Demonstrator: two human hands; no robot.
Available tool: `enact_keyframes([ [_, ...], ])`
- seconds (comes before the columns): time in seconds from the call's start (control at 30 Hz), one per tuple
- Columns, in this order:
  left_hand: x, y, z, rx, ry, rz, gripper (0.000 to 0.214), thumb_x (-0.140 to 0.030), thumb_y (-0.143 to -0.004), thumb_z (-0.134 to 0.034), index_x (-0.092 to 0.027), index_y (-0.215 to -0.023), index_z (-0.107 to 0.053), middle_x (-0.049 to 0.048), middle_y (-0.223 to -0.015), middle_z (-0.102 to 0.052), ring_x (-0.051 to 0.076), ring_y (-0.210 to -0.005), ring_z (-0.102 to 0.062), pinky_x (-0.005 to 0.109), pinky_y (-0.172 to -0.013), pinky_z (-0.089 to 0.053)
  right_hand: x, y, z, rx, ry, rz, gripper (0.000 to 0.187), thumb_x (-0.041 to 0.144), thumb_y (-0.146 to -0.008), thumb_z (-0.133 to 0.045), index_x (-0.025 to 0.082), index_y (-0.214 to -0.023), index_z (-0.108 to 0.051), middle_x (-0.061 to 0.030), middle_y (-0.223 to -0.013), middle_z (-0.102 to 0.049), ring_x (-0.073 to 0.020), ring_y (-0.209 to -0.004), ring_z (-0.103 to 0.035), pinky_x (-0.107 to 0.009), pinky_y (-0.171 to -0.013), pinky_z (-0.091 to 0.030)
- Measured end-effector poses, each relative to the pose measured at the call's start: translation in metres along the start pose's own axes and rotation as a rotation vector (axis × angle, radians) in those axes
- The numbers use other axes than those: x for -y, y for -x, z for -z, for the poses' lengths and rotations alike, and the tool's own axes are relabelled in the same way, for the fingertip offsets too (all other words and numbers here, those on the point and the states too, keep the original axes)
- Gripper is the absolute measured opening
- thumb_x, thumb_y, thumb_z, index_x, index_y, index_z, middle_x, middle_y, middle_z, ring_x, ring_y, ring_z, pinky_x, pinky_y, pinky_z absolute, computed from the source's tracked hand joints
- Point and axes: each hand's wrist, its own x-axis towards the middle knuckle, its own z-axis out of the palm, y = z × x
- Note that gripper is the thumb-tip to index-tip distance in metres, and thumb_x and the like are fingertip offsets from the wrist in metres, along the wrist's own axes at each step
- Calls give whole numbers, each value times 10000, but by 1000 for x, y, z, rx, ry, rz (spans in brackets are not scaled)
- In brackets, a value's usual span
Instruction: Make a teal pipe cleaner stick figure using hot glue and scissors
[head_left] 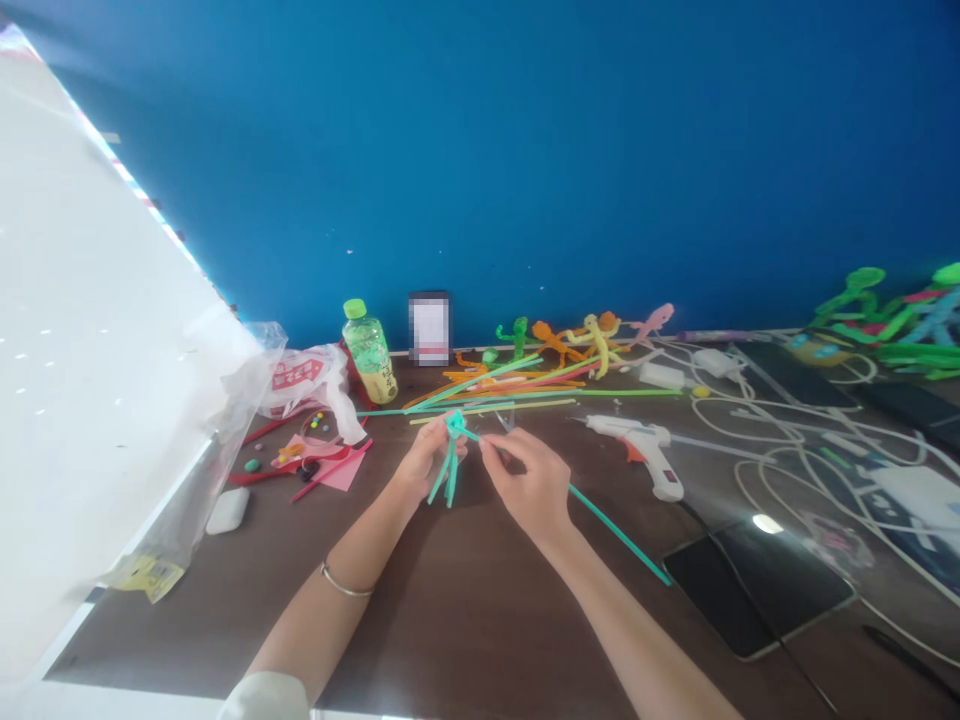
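Note:
Between the fingers of my left hand [426, 457] is a small teal pipe-cleaner figure [452, 425], its top twisted together and two straight ends hanging down. My right hand [529, 480] pinches a long teal pipe cleaner [619, 535] close to the figure. From the figure this strand runs through my right fingers and slants down to the right, its far end by the dark tablet. Both hands are closed, just above the brown table. My fingers hide part of the twisted top.
A hot glue gun [637, 445] lies right of my hands, its cord crossing a dark tablet [757, 590]. Loose pipe cleaners [495, 385] and several finished figures [596, 340] lie behind. A green-capped bottle [370, 355] and plastic bag [307, 385] stand left. White cables [742, 400] tangle at right.

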Motion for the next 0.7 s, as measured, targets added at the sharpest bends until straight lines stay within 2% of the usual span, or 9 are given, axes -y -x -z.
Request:
enact_keyframes([
  [0.4, 3, -2, -4, -109, -126, -24, 353, -308, -635, -723, -173, -941, -608, 20, -732, -601, 64, -521, -495, 181, -464, -368, -1, -2, 3, 58, -94, -84, 208, 327, -780, -517, 220, -702, -678, 15, -568, -580, -108, -529, -529, -208, -541, -399],
  [0.53, 2, -2, -7, -93, -148, -49, 292, -307, -640, -717, -145, -866, -627, 38, -747, -613, 62, -518, -485, 183, -453, -349, -1, -2, 3, 63, -103, -107, 198, 321, -776, -526, 217, -695, -673, 15, -562, -572, -109, -522, -518, -211, -543, -402],
  [0.7, 1, 0, -11, -69, -179, -54, 331, -347, -624, -717, -123, -855, -642, 50, -747, -611, 73, -545, -493, 200, -485, -363, -2, -1, 3, 53, -101, -127, 189, 324, -764, -535, 220, -689, -673, 19, -561, -574, -109, -517, -525, -209, -529, -403],
])
